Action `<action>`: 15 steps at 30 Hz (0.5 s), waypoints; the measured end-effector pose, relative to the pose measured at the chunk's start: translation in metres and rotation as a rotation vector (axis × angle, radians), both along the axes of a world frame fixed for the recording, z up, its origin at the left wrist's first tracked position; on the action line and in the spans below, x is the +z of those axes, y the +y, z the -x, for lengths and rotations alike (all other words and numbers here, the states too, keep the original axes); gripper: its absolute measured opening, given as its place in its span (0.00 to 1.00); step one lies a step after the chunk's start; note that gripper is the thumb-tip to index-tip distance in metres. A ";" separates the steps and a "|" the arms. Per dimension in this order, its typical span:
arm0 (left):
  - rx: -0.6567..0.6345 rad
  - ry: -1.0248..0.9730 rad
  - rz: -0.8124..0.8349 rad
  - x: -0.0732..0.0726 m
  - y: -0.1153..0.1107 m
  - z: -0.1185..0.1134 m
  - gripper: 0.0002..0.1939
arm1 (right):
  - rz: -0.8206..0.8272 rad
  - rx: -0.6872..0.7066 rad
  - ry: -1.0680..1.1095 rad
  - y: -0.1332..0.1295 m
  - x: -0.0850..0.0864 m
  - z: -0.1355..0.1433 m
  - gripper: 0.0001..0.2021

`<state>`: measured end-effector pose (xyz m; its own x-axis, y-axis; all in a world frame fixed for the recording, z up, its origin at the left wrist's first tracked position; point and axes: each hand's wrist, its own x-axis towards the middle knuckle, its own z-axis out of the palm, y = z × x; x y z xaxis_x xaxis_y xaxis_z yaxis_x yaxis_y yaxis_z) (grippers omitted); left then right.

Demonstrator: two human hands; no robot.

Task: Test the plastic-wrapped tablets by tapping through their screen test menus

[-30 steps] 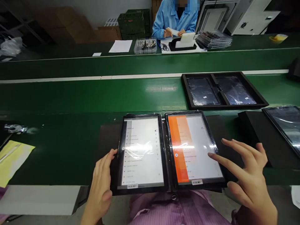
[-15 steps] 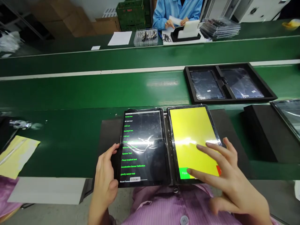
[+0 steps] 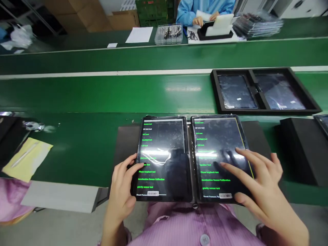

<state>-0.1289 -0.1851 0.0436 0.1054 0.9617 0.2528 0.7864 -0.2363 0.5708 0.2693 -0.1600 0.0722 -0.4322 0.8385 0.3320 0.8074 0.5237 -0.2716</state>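
Two tablets lie side by side at the bench's front edge, both showing dark screens with green test lists. At the left edge of the left tablet (image 3: 166,143) is my left hand (image 3: 123,189), thumb apart and index fingertip over the screen near the speaker line. My right hand (image 3: 263,181) is spread over the right tablet (image 3: 217,136), its index fingertip near the middle of the list and another finger by the right edge. Neither hand has anything enclosed in it. Under the tablets is a dark board (image 3: 125,136).
Beyond the tablets, a black tray (image 3: 215,90) holds two wrapped panels. A black block (image 3: 302,147) stands right; yellow paper (image 3: 28,159) with a white stick lies left. Across the green bench (image 3: 102,95), a person in blue (image 3: 186,12) works near a parts box (image 3: 169,34).
The right tablet's screen has gone from yellow to the dark list. My right fingers have moved up from its lower green button. My left index finger now reaches over the left screen. The view has shifted.
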 end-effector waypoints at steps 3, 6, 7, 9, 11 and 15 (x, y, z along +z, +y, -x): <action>-0.015 0.034 -0.014 0.000 0.001 0.001 0.48 | -0.012 0.017 -0.025 0.000 -0.001 0.011 0.30; -0.038 0.050 -0.032 0.001 0.002 0.000 0.45 | -0.020 0.005 -0.064 0.000 0.001 0.012 0.28; -0.042 0.028 -0.044 0.001 0.002 0.000 0.44 | -0.029 0.001 -0.058 -0.001 0.002 0.011 0.28; -0.040 -0.045 -0.057 -0.001 0.003 0.000 0.45 | -0.062 -0.026 -0.006 -0.002 0.006 0.005 0.29; -0.036 -0.110 -0.045 -0.002 0.002 0.001 0.47 | -0.088 -0.075 0.050 -0.004 0.009 -0.003 0.30; -0.011 -0.084 0.032 -0.001 0.003 0.004 0.49 | -0.071 -0.149 0.048 -0.007 0.009 -0.020 0.27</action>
<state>-0.1332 -0.1821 0.0429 0.0959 0.9683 0.2305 0.7331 -0.2254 0.6416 0.2897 -0.1669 0.0814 -0.2868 0.8660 0.4097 0.8648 0.4180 -0.2782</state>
